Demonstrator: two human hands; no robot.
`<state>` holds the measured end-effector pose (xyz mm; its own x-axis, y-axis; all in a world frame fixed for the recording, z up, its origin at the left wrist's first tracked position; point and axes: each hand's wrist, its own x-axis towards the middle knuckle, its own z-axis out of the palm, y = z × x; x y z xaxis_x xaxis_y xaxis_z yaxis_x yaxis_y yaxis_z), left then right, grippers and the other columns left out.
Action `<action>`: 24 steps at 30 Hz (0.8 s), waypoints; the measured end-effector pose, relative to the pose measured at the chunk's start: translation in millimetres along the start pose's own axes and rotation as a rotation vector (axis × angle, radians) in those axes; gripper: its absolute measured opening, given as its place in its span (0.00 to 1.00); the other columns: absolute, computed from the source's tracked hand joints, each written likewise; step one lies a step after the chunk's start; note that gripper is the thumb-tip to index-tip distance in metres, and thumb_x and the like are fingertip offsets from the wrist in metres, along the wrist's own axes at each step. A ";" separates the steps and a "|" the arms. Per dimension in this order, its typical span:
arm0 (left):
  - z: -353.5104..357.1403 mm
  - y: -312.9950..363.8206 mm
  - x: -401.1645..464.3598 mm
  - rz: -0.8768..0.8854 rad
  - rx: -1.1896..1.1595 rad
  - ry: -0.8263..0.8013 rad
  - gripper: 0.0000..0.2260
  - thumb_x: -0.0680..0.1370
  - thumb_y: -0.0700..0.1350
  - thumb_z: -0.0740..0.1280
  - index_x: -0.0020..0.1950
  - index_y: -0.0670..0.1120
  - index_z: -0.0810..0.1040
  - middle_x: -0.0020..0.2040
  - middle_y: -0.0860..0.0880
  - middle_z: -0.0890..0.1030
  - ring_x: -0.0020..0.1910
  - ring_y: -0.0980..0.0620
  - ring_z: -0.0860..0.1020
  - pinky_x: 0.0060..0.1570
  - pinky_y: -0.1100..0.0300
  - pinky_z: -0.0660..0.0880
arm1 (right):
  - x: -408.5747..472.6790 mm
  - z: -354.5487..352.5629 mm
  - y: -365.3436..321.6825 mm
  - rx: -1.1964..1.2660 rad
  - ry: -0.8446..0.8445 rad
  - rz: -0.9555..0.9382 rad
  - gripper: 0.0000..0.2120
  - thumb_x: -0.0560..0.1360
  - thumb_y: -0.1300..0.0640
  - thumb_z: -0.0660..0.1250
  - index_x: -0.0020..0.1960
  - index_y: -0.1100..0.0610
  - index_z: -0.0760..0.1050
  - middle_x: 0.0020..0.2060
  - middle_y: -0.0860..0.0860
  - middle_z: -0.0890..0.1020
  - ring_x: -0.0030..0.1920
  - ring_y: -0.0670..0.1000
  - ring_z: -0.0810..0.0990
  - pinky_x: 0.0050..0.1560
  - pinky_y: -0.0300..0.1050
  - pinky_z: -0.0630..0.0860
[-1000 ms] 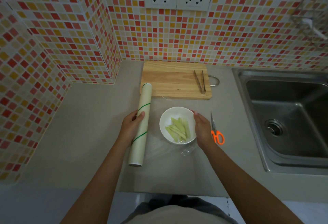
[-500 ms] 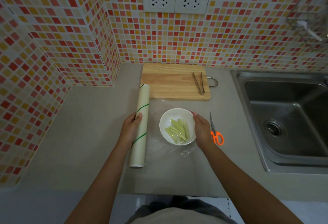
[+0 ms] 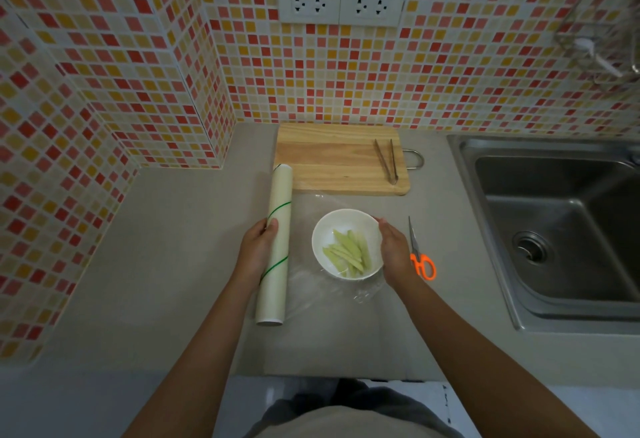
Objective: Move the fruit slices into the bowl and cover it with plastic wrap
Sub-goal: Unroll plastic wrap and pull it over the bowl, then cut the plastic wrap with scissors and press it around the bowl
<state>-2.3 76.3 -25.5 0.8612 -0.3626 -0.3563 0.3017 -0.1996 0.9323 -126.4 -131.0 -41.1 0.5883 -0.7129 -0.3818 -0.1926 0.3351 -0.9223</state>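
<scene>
A white bowl (image 3: 327, 229) stands on the grey counter with several pale green fruit slices (image 3: 349, 253) in it. Clear plastic wrap (image 3: 367, 293) stretches from the roll across the bowl, and its loose end lies crumpled at the bowl's near right. My left hand (image 3: 258, 250) grips the long white plastic wrap roll (image 3: 275, 254), which lies on the counter left of the bowl. My right hand (image 3: 393, 250) presses flat against the bowl's right rim, over the film.
A wooden cutting board (image 3: 332, 160) with metal tongs (image 3: 388, 160) on it lies behind the bowl. Orange-handled scissors (image 3: 419, 254) lie right of my right hand. A steel sink (image 3: 561, 229) takes up the right side. Tiled walls close off the left and back.
Both hands, the roll and the bowl keep their places. Only the view has tilted slightly.
</scene>
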 end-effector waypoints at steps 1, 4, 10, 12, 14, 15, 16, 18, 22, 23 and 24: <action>0.9 0.8 -0.6 0.003 -0.004 -0.001 0.10 0.78 0.50 0.63 0.46 0.46 0.80 0.49 0.32 0.81 0.43 0.43 0.78 0.49 0.43 0.75 | -0.2 -1.0 -2.0 0.001 -0.014 0.028 0.19 0.82 0.50 0.53 0.58 0.59 0.79 0.55 0.60 0.82 0.55 0.57 0.80 0.60 0.53 0.76; 1.3 2.4 -0.5 -0.002 -0.017 -0.008 0.11 0.78 0.51 0.63 0.47 0.45 0.80 0.48 0.31 0.81 0.42 0.42 0.78 0.45 0.48 0.74 | 0.4 -5.3 -7.9 -0.004 -0.048 0.050 0.24 0.82 0.45 0.51 0.59 0.60 0.79 0.55 0.58 0.83 0.53 0.54 0.81 0.55 0.49 0.78; -1.3 3.8 2.5 0.026 0.001 -0.019 0.12 0.78 0.51 0.64 0.49 0.43 0.79 0.49 0.31 0.81 0.40 0.43 0.78 0.43 0.48 0.75 | -2.1 -36.3 -21.2 -0.535 0.285 -0.253 0.14 0.77 0.52 0.64 0.45 0.63 0.80 0.42 0.59 0.84 0.43 0.55 0.81 0.47 0.48 0.76; -2.0 2.8 3.2 0.039 0.005 -0.017 0.13 0.79 0.50 0.63 0.51 0.42 0.79 0.48 0.32 0.81 0.41 0.44 0.77 0.44 0.49 0.74 | -5.9 -51.8 -23.4 -0.899 0.348 -0.200 0.12 0.74 0.52 0.68 0.46 0.62 0.79 0.45 0.60 0.83 0.47 0.60 0.81 0.46 0.47 0.75; -2.4 1.6 3.7 0.047 0.012 -0.015 0.12 0.79 0.50 0.63 0.51 0.42 0.79 0.47 0.35 0.80 0.44 0.43 0.78 0.46 0.47 0.74 | -12.4 -61.6 -22.4 -1.150 0.309 -0.061 0.13 0.72 0.53 0.70 0.49 0.63 0.78 0.49 0.61 0.81 0.51 0.61 0.81 0.48 0.48 0.76; -2.4 1.6 3.7 0.046 0.010 -0.020 0.11 0.79 0.50 0.63 0.50 0.43 0.79 0.47 0.37 0.80 0.44 0.43 0.78 0.47 0.46 0.75 | -15.8 -64.1 -20.7 -1.213 0.289 -0.014 0.13 0.71 0.55 0.69 0.50 0.63 0.77 0.50 0.61 0.81 0.52 0.62 0.81 0.48 0.49 0.77; -2.4 1.6 3.0 0.045 0.005 -0.027 0.10 0.79 0.49 0.63 0.49 0.44 0.79 0.47 0.37 0.80 0.45 0.43 0.78 0.47 0.46 0.75 | -19.7 -65.6 -18.1 -1.233 0.280 0.006 0.12 0.71 0.57 0.68 0.51 0.64 0.77 0.51 0.62 0.81 0.53 0.62 0.81 0.49 0.50 0.77; -1.2 3.2 3.0 0.051 0.001 -0.028 0.09 0.79 0.49 0.63 0.48 0.45 0.79 0.46 0.37 0.80 0.43 0.44 0.77 0.46 0.48 0.74 | -24.5 -66.1 -13.3 -1.216 0.275 -0.007 0.13 0.73 0.57 0.65 0.52 0.66 0.76 0.52 0.63 0.80 0.53 0.63 0.80 0.51 0.51 0.77; 0.1 4.6 1.7 0.073 0.029 -0.031 0.13 0.80 0.49 0.63 0.52 0.39 0.78 0.44 0.39 0.79 0.41 0.46 0.75 0.45 0.49 0.73 | -32.4 -66.2 -8.9 -1.149 0.332 -0.018 0.14 0.74 0.55 0.66 0.51 0.67 0.75 0.51 0.64 0.81 0.53 0.63 0.80 0.50 0.51 0.76; 0.0 5.3 1.3 0.074 0.029 -0.033 0.14 0.80 0.49 0.63 0.53 0.38 0.78 0.45 0.40 0.79 0.42 0.46 0.75 0.45 0.50 0.73 | -33.4 -66.4 -9.2 -1.140 0.340 -0.003 0.15 0.74 0.55 0.67 0.51 0.67 0.76 0.51 0.65 0.81 0.53 0.64 0.80 0.50 0.52 0.76; -0.2 6.0 1.0 0.075 0.030 -0.031 0.14 0.80 0.49 0.63 0.53 0.38 0.78 0.45 0.40 0.79 0.42 0.46 0.76 0.45 0.50 0.73 | -34.3 -66.7 -10.1 -1.138 0.338 0.019 0.15 0.73 0.56 0.68 0.51 0.67 0.76 0.51 0.65 0.81 0.53 0.64 0.80 0.50 0.52 0.76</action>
<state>0.4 74.9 -20.3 0.8677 -0.4055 -0.2873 0.2235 -0.1980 0.9544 -197.1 -151.1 -22.7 0.3734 -0.8975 -0.2348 -0.8870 -0.2713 -0.3736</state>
